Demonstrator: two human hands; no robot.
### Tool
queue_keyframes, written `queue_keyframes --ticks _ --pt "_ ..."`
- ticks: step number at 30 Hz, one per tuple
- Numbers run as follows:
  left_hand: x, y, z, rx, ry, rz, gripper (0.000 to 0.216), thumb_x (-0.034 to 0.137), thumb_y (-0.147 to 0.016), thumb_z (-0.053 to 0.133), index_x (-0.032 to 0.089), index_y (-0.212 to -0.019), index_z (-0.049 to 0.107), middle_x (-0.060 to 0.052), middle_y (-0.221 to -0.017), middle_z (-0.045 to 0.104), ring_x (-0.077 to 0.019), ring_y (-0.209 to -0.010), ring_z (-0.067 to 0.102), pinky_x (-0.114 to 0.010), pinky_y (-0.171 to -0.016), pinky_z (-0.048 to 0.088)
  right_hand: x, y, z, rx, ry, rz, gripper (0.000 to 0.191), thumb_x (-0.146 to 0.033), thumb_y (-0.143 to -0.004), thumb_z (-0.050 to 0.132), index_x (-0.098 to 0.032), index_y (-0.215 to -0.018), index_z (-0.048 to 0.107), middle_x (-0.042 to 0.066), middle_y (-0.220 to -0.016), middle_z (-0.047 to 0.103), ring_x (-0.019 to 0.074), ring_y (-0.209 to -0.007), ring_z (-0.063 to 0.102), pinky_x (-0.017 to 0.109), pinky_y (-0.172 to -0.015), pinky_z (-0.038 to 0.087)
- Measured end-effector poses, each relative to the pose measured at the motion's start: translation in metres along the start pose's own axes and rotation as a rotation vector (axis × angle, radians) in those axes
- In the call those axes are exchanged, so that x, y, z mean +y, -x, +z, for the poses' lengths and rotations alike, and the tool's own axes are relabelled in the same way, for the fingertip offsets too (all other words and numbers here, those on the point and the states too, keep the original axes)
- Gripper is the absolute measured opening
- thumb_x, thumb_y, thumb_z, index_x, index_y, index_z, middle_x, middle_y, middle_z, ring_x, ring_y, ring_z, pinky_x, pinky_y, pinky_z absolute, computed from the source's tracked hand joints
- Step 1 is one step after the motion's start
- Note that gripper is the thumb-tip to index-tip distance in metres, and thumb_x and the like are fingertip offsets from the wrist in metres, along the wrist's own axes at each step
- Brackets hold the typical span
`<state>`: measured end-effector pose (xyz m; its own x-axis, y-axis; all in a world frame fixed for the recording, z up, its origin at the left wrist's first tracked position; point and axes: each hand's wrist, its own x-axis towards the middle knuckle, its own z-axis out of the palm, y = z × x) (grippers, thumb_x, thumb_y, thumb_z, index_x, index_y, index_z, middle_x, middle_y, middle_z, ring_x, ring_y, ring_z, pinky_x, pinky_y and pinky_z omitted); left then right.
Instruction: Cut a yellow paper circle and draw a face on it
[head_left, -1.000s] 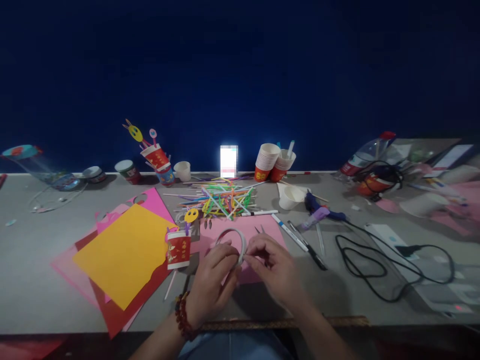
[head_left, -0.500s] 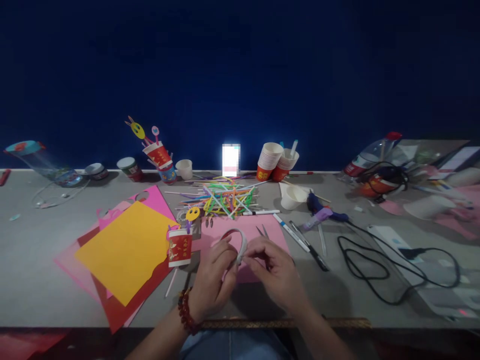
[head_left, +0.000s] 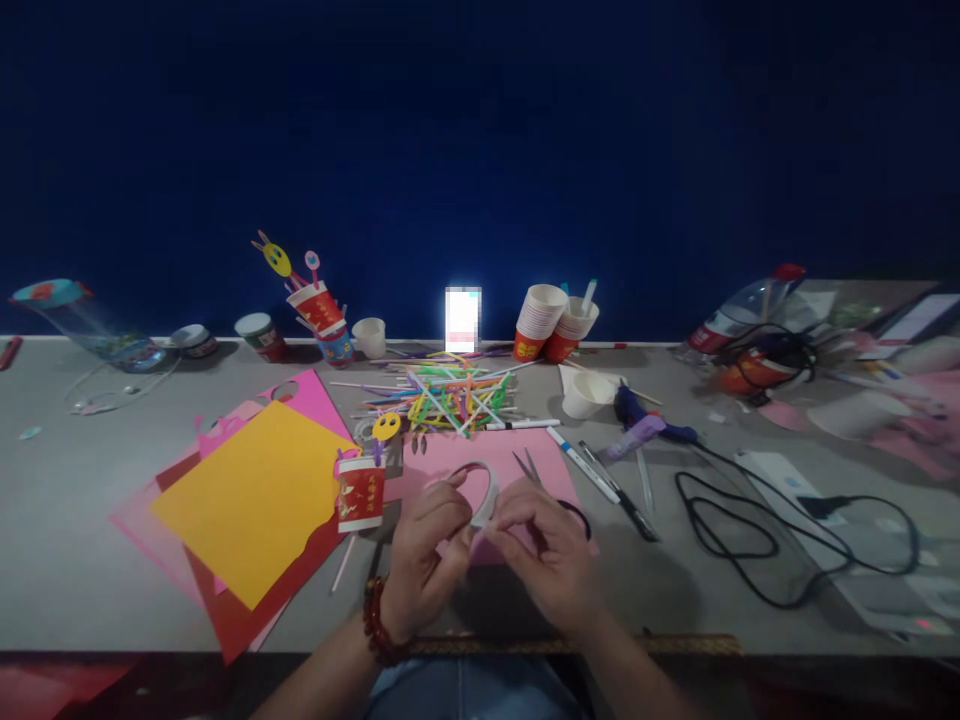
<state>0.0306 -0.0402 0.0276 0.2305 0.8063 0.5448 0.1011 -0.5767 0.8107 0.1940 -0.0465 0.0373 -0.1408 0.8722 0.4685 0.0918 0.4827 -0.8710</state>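
1. Head view: white curved band (head_left: 492,494) up off the table (head_left: 630,600), over the pink sheet (head_left: 450,450), between the two hands.
2. Band's look: narrow, pale, bowed into an arch open toward the person; right side broad and plain whitish, top of the curve thinner, with a darker, reddish inner face. Lower ends partly hidden by the hands; cannot tell whether it makes a full ring.
3. Left hand (head_left: 431,545): fingers closed on the band, thumb and fingertips pinching near its lower end. Reddish bead bracelet (head_left: 379,622) at the wrist.
4. Right hand (head_left: 551,560): fingertips drawn together right by that same lower end; cannot tell whether they grasp it or only touch.
5. Scissors (head_left: 534,475): blades slightly parted on the pink sheet, just beyond the right hand, dark handle beside it.
6. Left of the sheet: red cup (head_left: 361,497) bearing gold marks, yellow smiling disc (head_left: 386,427) above its rim.
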Motion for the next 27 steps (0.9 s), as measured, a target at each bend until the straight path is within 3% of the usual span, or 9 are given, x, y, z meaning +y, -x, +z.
queue_keyframes --ticks 3,7,8,9,11,14,18,23,27 --pt "-0.001 0.002 -0.002 0.084 0.090 -0.090 0.022 0.018 -0.090 0.051 0.021 -0.071 0.062 -0.001 -0.069 0.056 -0.0177 -0.066 0.053 -0.045 -0.097 0.048 0.004 0.004 0.001 0.099 -0.128 0.014 0.009 -0.024 -0.090 0.066 -0.024 -0.081 0.064 0.002 -0.076 0.060 0.0196 -0.075 0.059 0.033 -0.069 0.050" --pt "-0.006 0.004 -0.012 0.211 0.068 -0.182 0.022 0.022 -0.092 0.053 0.020 -0.074 0.065 -0.005 -0.074 0.061 -0.0209 -0.076 0.058 -0.035 -0.079 0.049 0.013 0.010 -0.020 0.391 -0.247 0.088 0.011 -0.030 -0.093 0.062 -0.027 -0.083 0.061 0.001 -0.083 0.057 0.0194 -0.082 0.059 0.035 -0.078 0.052" --pt "-0.006 0.004 -0.014 0.136 0.052 -0.156 0.019 0.021 -0.092 0.054 0.020 -0.076 0.066 -0.005 -0.075 0.061 -0.0210 -0.076 0.058 -0.034 -0.078 0.049 0.016 0.012 -0.027 0.380 -0.196 0.095 0.004 -0.030 -0.093 0.062 -0.028 -0.090 0.064 0.003 -0.091 0.060 0.0204 -0.091 0.060 0.037 -0.087 0.051" --pt "-0.005 0.004 -0.015 0.026 0.045 -0.113 0.018 0.020 -0.091 0.054 0.020 -0.079 0.066 -0.006 -0.075 0.061 -0.0208 -0.076 0.058 -0.035 -0.079 0.048 0.018 0.013 -0.034 0.291 -0.129 0.112 0.012 -0.030 -0.091 0.065 -0.030 -0.104 0.066 0.005 -0.105 0.063 0.0221 -0.100 0.060 0.040 -0.094 0.049" --pt "-0.002 0.002 -0.013 -0.197 0.063 -0.034 0.018 0.018 -0.092 0.051 0.019 -0.082 0.065 -0.007 -0.077 0.061 -0.0204 -0.075 0.058 -0.035 -0.079 0.049 0.023 0.015 -0.045 0.003 -0.017 0.175 0.046 -0.031 -0.087 0.072 -0.032 -0.130 0.058 0.009 -0.128 0.061 0.0262 -0.116 0.058 0.045 -0.105 0.043" --pt "0.002 0.000 -0.007 -0.310 0.115 -0.002 0.020 0.020 -0.094 0.047 0.018 -0.086 0.065 -0.009 -0.080 0.063 -0.0208 -0.078 0.059 -0.036 -0.078 0.050 0.026 0.018 -0.054 -0.253 -0.016 0.210 0.065 -0.035 -0.085 0.074 -0.031 -0.145 0.047 0.009 -0.117 0.070 0.0272 -0.117 0.061 0.047 -0.107 0.043" --pt "-0.004 0.005 -0.003 -0.308 0.072 -0.067 0.021 0.020 -0.096 0.049 0.020 -0.108 0.067 -0.011 -0.098 0.069 -0.0225 -0.094 0.064 -0.038 -0.093 0.049 0.027 0.024 -0.063 -0.182 -0.021 0.207 0.057 -0.028 -0.090 0.070 -0.032 -0.142 0.048 0.002 -0.089 0.075 0.0227 -0.102 0.069 0.041 -0.099 0.051" --pt "-0.021 0.013 -0.003 0.019 0.059 -0.245 0.033 0.018 -0.099 0.046 0.026 -0.130 0.056 -0.008 -0.111 0.070 -0.0204 -0.103 0.066 -0.032 -0.089 0.051 0.032 0.027 -0.078 -0.191 0.312 0.039 0.061 -0.021 -0.091 0.066 -0.032 -0.147 0.043 0.002 -0.092 0.076 0.0239 -0.102 0.069 0.042 -0.099 0.051" --pt "-0.026 0.014 -0.002 0.001 0.177 -0.219 0.036 0.015 -0.099 0.045 0.026 -0.132 0.053 -0.008 -0.111 0.069 -0.0195 -0.103 0.067 -0.031 -0.086 0.053 0.041 0.030 -0.081 -0.290 0.553 -0.015 0.063 -0.017 -0.092 0.062 -0.032 -0.149 0.040 0.004 -0.099 0.076 0.0242 -0.100 0.068 0.038 -0.091 0.053"
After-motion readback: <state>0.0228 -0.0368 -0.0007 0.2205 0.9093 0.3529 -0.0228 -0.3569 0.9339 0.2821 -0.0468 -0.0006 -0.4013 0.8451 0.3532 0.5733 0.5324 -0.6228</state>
